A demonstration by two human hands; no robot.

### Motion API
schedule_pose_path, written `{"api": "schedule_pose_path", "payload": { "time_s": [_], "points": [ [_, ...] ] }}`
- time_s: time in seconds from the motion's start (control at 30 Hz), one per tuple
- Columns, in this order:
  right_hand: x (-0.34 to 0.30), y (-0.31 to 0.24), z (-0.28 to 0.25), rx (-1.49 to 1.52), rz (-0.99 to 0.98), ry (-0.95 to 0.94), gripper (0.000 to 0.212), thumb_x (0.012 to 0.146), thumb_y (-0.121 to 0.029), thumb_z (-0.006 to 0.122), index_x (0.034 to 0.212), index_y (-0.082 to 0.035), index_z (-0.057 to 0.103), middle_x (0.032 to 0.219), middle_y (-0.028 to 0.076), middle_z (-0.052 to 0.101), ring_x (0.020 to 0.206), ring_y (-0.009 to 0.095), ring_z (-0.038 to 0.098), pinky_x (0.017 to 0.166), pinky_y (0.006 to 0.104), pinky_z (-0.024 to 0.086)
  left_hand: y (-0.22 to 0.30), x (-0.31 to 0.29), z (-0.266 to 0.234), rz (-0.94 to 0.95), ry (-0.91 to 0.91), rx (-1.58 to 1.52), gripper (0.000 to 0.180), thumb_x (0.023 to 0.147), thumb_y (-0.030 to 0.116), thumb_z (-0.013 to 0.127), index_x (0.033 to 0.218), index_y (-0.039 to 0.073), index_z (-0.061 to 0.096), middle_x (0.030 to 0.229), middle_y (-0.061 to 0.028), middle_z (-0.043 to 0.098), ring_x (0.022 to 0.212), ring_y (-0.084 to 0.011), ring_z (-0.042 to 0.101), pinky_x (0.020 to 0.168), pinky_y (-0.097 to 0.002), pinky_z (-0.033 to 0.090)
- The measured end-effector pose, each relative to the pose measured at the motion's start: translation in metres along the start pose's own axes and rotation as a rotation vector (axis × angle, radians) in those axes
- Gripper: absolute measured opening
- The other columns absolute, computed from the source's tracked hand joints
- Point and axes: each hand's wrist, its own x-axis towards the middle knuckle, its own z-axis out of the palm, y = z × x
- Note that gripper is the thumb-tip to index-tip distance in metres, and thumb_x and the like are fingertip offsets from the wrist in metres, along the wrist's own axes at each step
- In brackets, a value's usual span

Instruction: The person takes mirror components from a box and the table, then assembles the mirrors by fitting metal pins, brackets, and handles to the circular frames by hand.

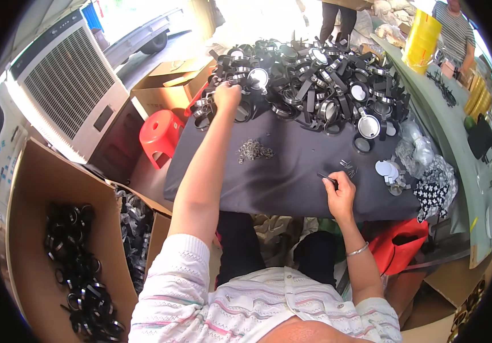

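My left hand (227, 96) reaches out to the near left edge of a big heap of black round-headed parts (314, 80) with metal rims and strap-like tails. Its fingers curl at the heap, and what they grip is hidden. Near the table's front edge, my right hand (340, 193) pinches a thin dark rod-like piece (327, 178). Several small metal pins (348, 167) lie just beyond that hand. Between the hands sits a small pile of tiny metal pieces (254, 150). White discs (387, 169) are stacked to the right of my right hand.
A dark cloth covers the table (292, 188). At left stand a red stool (160, 134), an air cooler (66, 80) and an open carton (34, 188) of black parts. Clear plastic bags (423, 146) and yellow tape rolls (422, 43) are at right. Two people stand beyond.
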Motion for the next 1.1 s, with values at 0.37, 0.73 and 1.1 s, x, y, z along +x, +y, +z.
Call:
{"api": "schedule_pose_path", "payload": {
  "time_s": [0.37, 0.73, 1.1],
  "points": [
    [-0.004, 0.032, 0.0, 0.114, 0.038, -0.004, 0.008, 0.084, -0.005, 0.062, 0.084, 0.0, 0.056, 0.072, 0.0, 0.052, 0.065, 0.008, 0.046, 0.06, 0.0234, 0.042, -0.006, -0.142, -0.089, 0.409, 0.137, 0.137, 0.032, 0.069, 0.006, 0.06, 0.1, 0.003, 0.063, 0.095, -0.017, 0.064, 0.088, -0.0313, 0.063, 0.081, -0.0387, 0.049],
    [0.004, 0.062, -0.004, 0.076, 0.09, -0.158, 0.02, 0.09, -0.008, 0.055, 0.106, 0.003, 0.054, 0.094, 0.01, 0.058, 0.082, 0.016, 0.06, 0.074, 0.0248, 0.052, -0.155, -0.324, -0.458, -0.167, 0.766, 0.839, 0.024, 0.075, 0.01, 0.057, 0.097, 0.005, 0.064, 0.091, -0.0142, 0.064, 0.085, -0.0292, 0.062, 0.076, -0.0366, 0.05],
    [0.005, 0.057, -0.008, -0.071, 0.107, -0.214, 0.019, 0.09, -0.01, 0.055, 0.103, 0.004, 0.055, 0.095, 0.01, 0.058, 0.079, 0.015, 0.058, 0.07, 0.0233, 0.052, -0.149, -0.476, -0.607, -0.869, 1.438, 1.456, 0.062, 0.076, 0.038, 0.066, 0.127, 0.013, 0.042, 0.119, -0.02, 0.05, 0.109, -0.0393, 0.046, 0.087, -0.0509, 0.04]
  ]
}}
